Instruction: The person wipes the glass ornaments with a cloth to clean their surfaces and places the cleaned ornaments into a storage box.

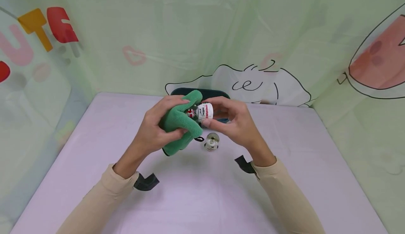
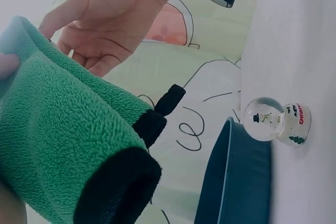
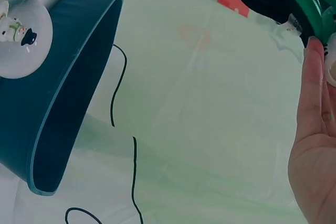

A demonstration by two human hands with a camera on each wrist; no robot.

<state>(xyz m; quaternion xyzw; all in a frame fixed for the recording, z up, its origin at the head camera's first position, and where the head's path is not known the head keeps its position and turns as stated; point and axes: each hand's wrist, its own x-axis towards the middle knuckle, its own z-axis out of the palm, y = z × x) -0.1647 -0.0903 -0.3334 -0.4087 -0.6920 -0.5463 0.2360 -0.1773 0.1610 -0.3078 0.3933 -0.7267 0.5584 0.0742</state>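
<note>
My left hand (image 1: pixel 148 132) grips a folded green towel (image 1: pixel 177 119) with dark edging, fingers above and thumb below. Inside its fold sits the glass end of a snow globe (image 1: pixel 206 111), tilted on its side, whose white base with Christmas lettering faces right. The fingers and thumb of my right hand (image 1: pixel 237 121) pinch that base. Both are held above the table. In the left wrist view the towel (image 2: pixel 63 129) hides the held globe. A second snow globe (image 1: pixel 212 142), with a snowman inside, stands upright on the table just below the hands.
A dark blue basin (image 1: pixel 202 92) stands at the back of the table (image 1: pixel 272 191), partly behind the hands. Printed curtains (image 1: pixel 190 33) rise at the back and both sides. The towel's black hanging loop (image 1: pixel 199 139) dangles near the standing globe.
</note>
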